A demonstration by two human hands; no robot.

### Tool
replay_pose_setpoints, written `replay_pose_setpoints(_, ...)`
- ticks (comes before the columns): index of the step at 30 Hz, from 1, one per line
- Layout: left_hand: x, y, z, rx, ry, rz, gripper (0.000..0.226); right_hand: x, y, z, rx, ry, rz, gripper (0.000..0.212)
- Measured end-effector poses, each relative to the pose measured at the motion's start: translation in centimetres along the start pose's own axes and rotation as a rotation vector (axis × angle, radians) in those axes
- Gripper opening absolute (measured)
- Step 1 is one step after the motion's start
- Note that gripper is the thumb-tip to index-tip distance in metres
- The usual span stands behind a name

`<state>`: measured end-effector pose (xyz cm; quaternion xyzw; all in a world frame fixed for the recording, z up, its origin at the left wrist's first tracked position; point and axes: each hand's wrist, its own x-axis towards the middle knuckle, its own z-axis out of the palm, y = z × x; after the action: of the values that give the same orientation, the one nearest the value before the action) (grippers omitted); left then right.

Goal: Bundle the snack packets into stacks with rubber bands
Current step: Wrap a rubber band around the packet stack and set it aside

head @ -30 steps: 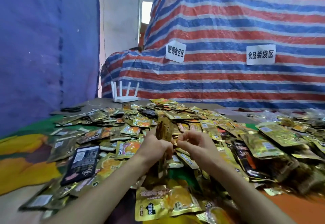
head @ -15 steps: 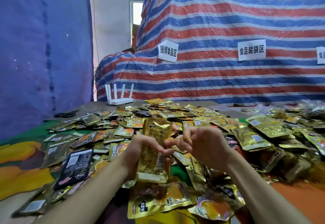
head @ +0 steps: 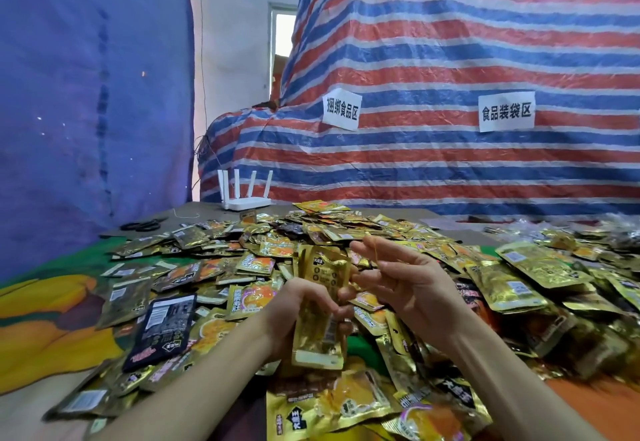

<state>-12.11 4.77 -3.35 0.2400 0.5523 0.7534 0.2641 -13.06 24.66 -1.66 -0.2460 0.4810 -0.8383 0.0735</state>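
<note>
The left hand (head: 298,312) holds a stack of packets (head: 323,288) standing up on end. Its grip is curled tight round the middle of the stack. The packets are flat, shiny gold foil with crinkly faces and a pale strip along the bottom edge.

The right hand (head: 408,284) is just beside the stack, at 3 o'clock from it. Its grip is spread wide, with the fingers (head: 367,250) long and apart. A thin tan rubber band (head: 375,253) runs over those fingers like a stretched string. I cannot tell if the thumb touches the stack.

Both hands are up above a big pile of packets (head: 502,277) that covers the desk (head: 207,210). Most are gold and orange foil, wrinkled and lying every which way. One flat black packet (head: 162,329) lies at 9 o'clock from the left hand.

At 12 o'clock, at the far edge, stands a white plastic box with four thin sticks (head: 244,198). Black scissors (head: 143,225) lie at 10 o'clock. Behind it all hangs a crinkly tarp (head: 450,59) with red, white and blue stripes, and two white paper signs (head: 341,113) are stuck on it. A blue cloth (head: 86,94) hangs at 9 o'clock.
</note>
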Motion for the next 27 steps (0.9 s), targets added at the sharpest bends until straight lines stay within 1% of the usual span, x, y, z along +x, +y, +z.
replay_pose_setpoints(2,0.0,0.2,-0.2,-0.063,0.001,0.008,0.019,0.0,0.1,0.0,0.002,0.012,-0.018,0.037)
replay_pose_setpoints(5,0.0,0.2,-0.3,-0.058,-0.014,0.019,0.022,-0.1,0.2,0.6,0.047,-0.027,-0.007,0.035)
replay_pose_setpoints(7,0.1,0.0,-0.1,-0.041,0.001,0.018,0.026,-0.2,0.4,0.9,0.009,-0.044,0.022,0.036)
replay_pose_setpoints(9,0.3,-0.2,0.3,-0.041,0.054,0.001,0.026,-0.3,0.4,1.0,-0.055,-0.053,0.041,0.037)
replay_pose_setpoints(11,0.3,-0.1,0.7,-0.033,0.156,-0.012,0.022,-0.4,0.4,1.0,-0.118,-0.050,0.037,0.039)
replay_pose_setpoints(14,0.5,0.3,0.8,-0.045,0.420,-0.004,0.017,-0.3,0.5,0.9,-0.148,0.005,0.024,0.046)
replay_pose_setpoints(16,0.8,0.6,0.4,-0.144,0.590,0.064,0.015,-0.3,0.8,0.8,-0.191,0.056,0.039,0.055)
replay_pose_setpoints(18,1.2,0.9,-0.2,-0.216,0.751,0.191,0.007,-0.3,1.4,1.2,-0.248,0.097,0.066,0.061)
replay_pose_setpoints(19,1.3,1.0,-0.4,-0.241,0.826,0.253,0.010,-0.3,1.7,1.5,-0.271,0.109,0.077,0.064)
replay_pose_setpoints(21,1.4,1.1,-0.6,-0.285,0.946,0.348,0.032,-0.4,2.6,2.3,-0.301,0.112,0.081,0.070)
replay_pose_setpoints(22,1.4,1.1,-0.5,-0.301,0.984,0.391,0.040,-0.4,3.2,2.8,-0.313,0.105,0.073,0.070)
replay_pose_setpoints(24,1.5,1.0,-0.1,-0.318,1.029,0.446,0.048,-0.5,4.1,3.6,-0.341,0.103,0.036,0.063)
replay_pose_setpoints(27,1.3,1.1,0.6,-0.335,1.007,0.445,0.049,-0.5,5.0,4.4,-0.359,0.126,-0.025,0.054)
